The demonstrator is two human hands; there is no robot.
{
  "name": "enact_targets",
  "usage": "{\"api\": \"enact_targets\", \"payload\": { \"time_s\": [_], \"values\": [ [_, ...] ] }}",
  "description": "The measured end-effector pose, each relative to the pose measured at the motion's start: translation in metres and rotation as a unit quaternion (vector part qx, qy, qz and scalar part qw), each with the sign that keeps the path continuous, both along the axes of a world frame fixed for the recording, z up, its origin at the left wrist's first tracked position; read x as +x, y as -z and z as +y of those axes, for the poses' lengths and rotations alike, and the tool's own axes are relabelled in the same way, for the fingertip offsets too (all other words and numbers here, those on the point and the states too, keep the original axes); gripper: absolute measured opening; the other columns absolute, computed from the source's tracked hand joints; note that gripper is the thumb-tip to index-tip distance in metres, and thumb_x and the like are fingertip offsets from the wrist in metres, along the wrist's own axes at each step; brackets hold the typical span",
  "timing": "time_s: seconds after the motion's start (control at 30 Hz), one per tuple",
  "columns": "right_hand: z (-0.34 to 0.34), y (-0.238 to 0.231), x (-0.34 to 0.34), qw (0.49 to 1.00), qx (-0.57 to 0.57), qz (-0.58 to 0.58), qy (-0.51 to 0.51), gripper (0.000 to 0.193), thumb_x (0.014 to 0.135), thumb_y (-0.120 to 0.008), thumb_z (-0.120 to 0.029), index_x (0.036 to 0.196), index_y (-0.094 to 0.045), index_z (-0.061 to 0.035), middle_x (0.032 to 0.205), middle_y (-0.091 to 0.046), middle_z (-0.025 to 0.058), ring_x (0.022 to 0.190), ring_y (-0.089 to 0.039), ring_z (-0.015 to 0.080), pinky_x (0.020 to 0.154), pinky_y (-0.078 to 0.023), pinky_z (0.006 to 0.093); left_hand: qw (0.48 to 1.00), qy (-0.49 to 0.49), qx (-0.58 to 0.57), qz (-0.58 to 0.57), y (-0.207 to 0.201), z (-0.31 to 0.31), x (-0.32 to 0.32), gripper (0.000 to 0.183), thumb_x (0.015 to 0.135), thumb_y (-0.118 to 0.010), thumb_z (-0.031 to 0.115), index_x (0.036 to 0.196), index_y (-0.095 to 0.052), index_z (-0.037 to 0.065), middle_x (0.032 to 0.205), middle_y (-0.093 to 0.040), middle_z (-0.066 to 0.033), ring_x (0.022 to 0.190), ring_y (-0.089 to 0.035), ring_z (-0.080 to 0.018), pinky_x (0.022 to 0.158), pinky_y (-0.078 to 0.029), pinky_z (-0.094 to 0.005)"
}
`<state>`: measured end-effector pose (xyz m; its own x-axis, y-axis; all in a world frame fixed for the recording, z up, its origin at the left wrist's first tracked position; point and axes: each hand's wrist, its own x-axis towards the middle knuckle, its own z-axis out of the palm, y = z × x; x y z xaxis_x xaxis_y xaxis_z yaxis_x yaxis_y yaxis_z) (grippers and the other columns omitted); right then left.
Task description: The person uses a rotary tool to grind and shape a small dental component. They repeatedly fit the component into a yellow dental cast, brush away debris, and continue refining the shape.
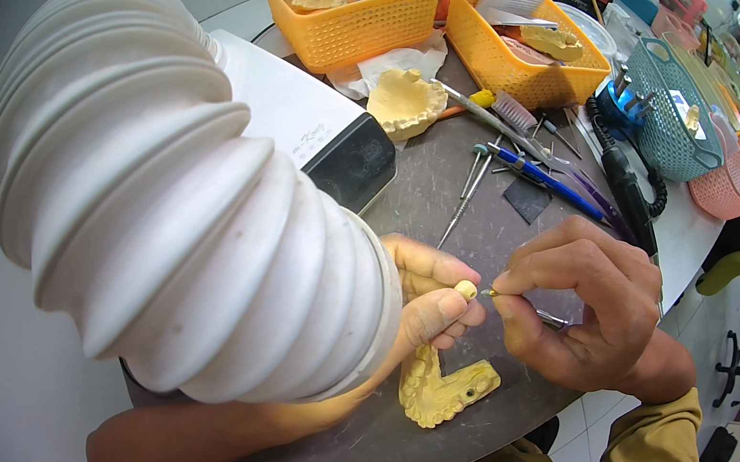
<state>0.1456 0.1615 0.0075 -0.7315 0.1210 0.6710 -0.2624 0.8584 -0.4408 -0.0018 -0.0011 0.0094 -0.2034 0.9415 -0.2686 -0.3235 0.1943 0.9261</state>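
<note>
My left hand (431, 310) pinches a small pale-yellow cylindrical piece (466, 290) between thumb and fingers. Part of that hand is hidden behind the big white ribbed hose. Just to the right, my right hand (590, 307) is closed on a slim metal tool (552, 319), mostly covered by the fingers. A small brass-coloured tip (491, 292) shows at the thumb and forefinger, pointing at the yellow piece with a slight gap. Below my hands a yellow plaster dental model (448, 388) lies on the dark table, with a dark round hole near its right end.
The white ribbed hose (155, 217) fills the left side, beside a white box with a black front (349, 162). Two yellow baskets (358, 30) hold models and bags. Another plaster model (406, 101), a blue pen-like tool (546, 179) and a black handpiece (625, 191) lie nearby.
</note>
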Motion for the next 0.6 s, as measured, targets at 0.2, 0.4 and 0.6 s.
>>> {"api": "enact_targets", "payload": {
  "time_s": [0.2, 0.4, 0.6],
  "values": [
    [-0.0001, 0.0004, -0.0005, 1.0, 0.002, -0.002, 0.001, 0.021, 0.068, -0.078, 0.005, 0.084, -0.067, -0.0029, 0.075, -0.069, 0.0073, 0.06, -0.067, 0.0205, 0.053, -0.052, 0.0301, 1.0, 0.003, -0.021, 0.005, -0.003, 0.0004, -0.0014, 0.022, 0.104, -0.06, 0.012, 0.122, -0.06, -0.002, 0.105, -0.07, -0.0113, 0.094, -0.065, -0.0134, 0.088, -0.053, -0.0295],
    [-0.0016, -0.0001, 0.0006, 1.0, 0.002, -0.003, 0.002, 0.021, 0.068, -0.078, 0.005, 0.084, -0.068, -0.0035, 0.075, -0.068, 0.007, 0.06, -0.066, 0.0199, 0.052, -0.052, 0.0301, 0.999, 0.007, -0.034, 0.007, -0.0055, 0.0004, -0.0005, 0.022, 0.104, -0.061, 0.013, 0.121, -0.06, -0.002, 0.105, -0.071, -0.0109, 0.094, -0.065, -0.0131, 0.088, -0.053, -0.0295],
    [-0.0015, 0.0016, -0.0011, 1.0, 0.009, -0.003, 0.004, 0.022, 0.067, -0.078, 0.004, 0.084, -0.068, -0.0041, 0.075, -0.068, 0.0067, 0.059, -0.066, 0.0198, 0.051, -0.052, 0.0299, 0.995, 0.029, -0.063, 0.065, -0.0093, 0.0031, -0.0026, 0.019, 0.103, -0.062, 0.014, 0.116, -0.061, -0.001, 0.105, -0.071, -0.0104, 0.095, -0.066, -0.0131, 0.088, -0.054, -0.0293]
  ]
}}
